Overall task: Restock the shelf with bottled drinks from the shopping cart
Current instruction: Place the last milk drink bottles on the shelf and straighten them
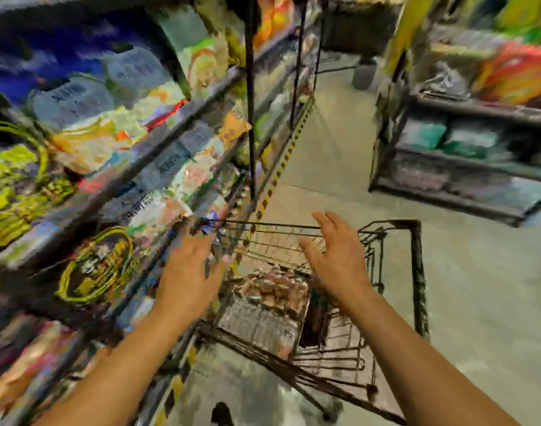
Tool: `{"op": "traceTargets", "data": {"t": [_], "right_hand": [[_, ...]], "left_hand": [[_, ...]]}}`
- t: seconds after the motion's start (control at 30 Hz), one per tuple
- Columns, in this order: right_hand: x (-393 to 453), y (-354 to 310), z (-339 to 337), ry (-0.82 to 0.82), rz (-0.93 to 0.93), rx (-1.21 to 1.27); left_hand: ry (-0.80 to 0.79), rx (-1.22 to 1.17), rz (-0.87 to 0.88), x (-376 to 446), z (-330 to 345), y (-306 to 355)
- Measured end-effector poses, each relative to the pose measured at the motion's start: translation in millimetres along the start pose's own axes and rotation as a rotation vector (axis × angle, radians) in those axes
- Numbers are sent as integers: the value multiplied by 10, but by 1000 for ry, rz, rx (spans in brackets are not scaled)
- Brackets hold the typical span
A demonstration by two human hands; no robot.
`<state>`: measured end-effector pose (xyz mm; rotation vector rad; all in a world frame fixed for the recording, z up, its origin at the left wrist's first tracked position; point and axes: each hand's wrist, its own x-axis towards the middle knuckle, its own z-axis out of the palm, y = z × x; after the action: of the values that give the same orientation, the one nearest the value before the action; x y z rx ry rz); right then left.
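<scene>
Both hands reach out bare and holding nothing: the right hand [333, 253] spread wide with straight fingers, the left hand [191, 272] loosely extended, above a black wire shopping cart [417, 272]. Inside lies a shrink-wrapped pack of bottled drinks [267, 302], blurred. The crowded metal shelf [158, 142] rises just left; grey concrete floor [478, 302] surrounds the cart.
</scene>
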<state>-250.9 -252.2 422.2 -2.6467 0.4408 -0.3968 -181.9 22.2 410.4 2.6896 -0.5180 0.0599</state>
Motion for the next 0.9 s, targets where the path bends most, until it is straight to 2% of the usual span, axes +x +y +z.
{"op": "traceTargets", "data": {"t": [0.13,0.27,0.43,0.5,0.6,0.67,0.77,0.9], "right_hand": [[97,463,449,-76,153,-27],[179,687,1067,-158,303,-30],[209,875,2006,-280,469,17],[160,932,2373,-349,547,65],[35,1036,2916,-492,678,124],[-62,1120,3241,-556,744,144],[-200,1253,3641,-652,841,142],[-379,1436,4075,-676,1003,174]], "left_hand": [[-173,-60,12,466,753,-49],[-357,-118,-67,842,1355,-188],[-496,-155,-96,1173,2035,-480],[-558,-141,-141,1241,2314,-640],[-683,-186,-309,1289,2751,-981],[-709,-185,-344,1318,3032,-1180],[-753,-60,-360,1403,3461,-1424],[-777,-78,-395,1479,3890,-1543]]}}
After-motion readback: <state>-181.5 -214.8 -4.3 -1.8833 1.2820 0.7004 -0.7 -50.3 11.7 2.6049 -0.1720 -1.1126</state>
